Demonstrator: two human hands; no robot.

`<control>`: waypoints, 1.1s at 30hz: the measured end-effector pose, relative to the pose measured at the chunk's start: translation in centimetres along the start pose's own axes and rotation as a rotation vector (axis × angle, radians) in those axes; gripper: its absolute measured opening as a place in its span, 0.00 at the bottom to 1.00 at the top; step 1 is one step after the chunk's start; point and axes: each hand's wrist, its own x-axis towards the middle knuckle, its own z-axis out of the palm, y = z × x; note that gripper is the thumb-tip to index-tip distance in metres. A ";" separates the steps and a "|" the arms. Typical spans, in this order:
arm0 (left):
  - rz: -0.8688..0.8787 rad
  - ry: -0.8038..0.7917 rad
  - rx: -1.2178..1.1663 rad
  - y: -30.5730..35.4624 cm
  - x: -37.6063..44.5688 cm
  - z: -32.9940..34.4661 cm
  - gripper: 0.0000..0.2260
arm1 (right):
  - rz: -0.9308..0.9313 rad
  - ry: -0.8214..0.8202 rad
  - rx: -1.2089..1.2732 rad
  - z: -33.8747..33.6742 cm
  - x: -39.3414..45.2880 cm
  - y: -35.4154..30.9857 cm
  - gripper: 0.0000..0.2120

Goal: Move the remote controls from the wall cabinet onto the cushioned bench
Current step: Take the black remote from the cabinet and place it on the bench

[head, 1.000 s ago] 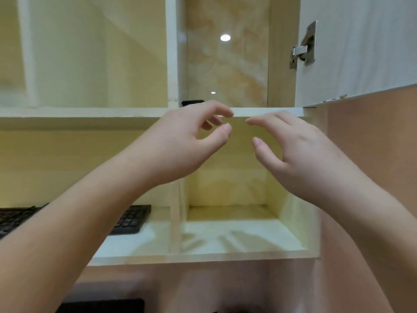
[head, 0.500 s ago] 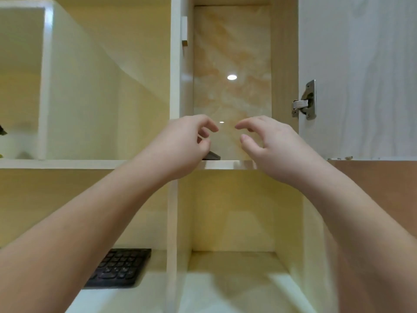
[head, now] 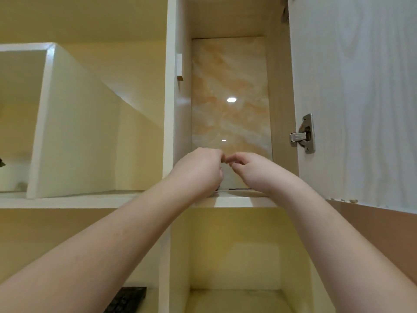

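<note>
Both my hands reach into the upper right compartment of the wall cabinet [head: 234, 199]. A thin dark edge of a remote control [head: 240, 189] lies flat on that shelf, between my hands and under my right wrist. My left hand [head: 198, 172] hangs over the shelf's left side with its fingers curled down, and a small dark bit shows under it. What it holds is hidden. My right hand [head: 250, 170] has loosely curled fingers, and nothing shows in them. The fingertips of the two hands almost meet. The cushioned bench is out of view.
The open cabinet door [head: 352, 98] with a metal hinge [head: 303, 134] stands at the right. A white divider [head: 169, 98] bounds the compartment on the left. A black keyboard [head: 126, 300] lies on the lower left shelf. The marbled back wall [head: 230, 109] is behind my hands.
My view has tilted up. Both hands have gone deeper into the upper compartment and come closer together. My left hand now covers the dark remote end seen before.
</note>
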 end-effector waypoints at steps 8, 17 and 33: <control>-0.111 -0.296 0.326 0.1 1.4 0.9 0.12 | 0.159 -0.051 -0.081 0.4 1.9 1.3 0.22; -0.166 -0.388 0.344 0.3 2.1 1.9 0.15 | 0.209 -0.070 -0.063 0.3 2.2 1.8 0.29; -0.093 -0.060 -0.027 -0.4 0.6 1.9 0.19 | 0.231 0.102 0.218 -0.2 1.3 2.5 0.27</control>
